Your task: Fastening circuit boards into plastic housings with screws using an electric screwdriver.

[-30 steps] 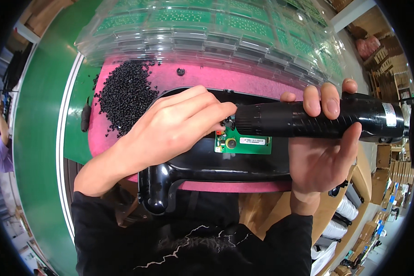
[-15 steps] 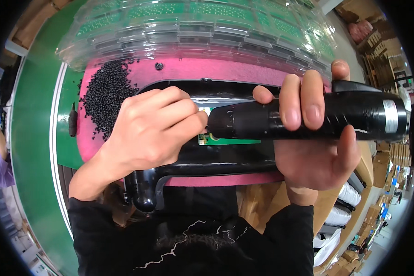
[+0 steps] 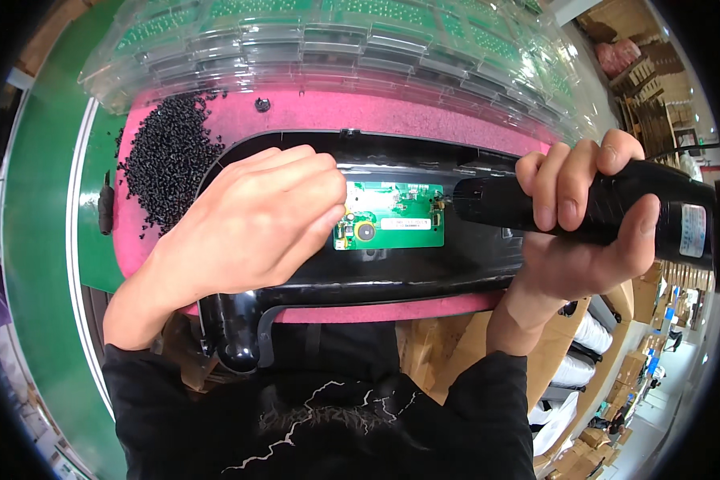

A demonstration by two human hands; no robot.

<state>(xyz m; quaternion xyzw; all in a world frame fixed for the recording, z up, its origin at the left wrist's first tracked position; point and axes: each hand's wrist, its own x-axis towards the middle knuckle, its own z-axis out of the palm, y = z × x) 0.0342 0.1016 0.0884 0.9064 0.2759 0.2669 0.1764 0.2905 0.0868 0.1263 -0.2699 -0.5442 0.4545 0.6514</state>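
My right hand (image 3: 588, 216) grips a black electric screwdriver (image 3: 528, 204), its nose pointing left at the right edge of a green circuit board (image 3: 396, 214). The board lies inside a long black plastic housing (image 3: 360, 276), with a round part near its lower left corner. Over the board's left end, my left hand (image 3: 256, 216) has its fingers curled together; whatever they may pinch is hidden from view. The housing has a rounded black leg (image 3: 238, 336) at its near left corner and rests on a pink mat (image 3: 312, 110).
A heap of small black screws (image 3: 168, 156) covers the mat's left part, with a small black piece (image 3: 262, 105) apart from it. Stacked clear trays (image 3: 336, 60) of green boards stand behind. A dark-handled tool (image 3: 106, 210) lies left. Cardboard (image 3: 448, 344) is near right.
The screwdriver and my right hand have moved right, from the board's left end to its right edge, uncovering the board. My left hand stays by the left end, fingers still curled.
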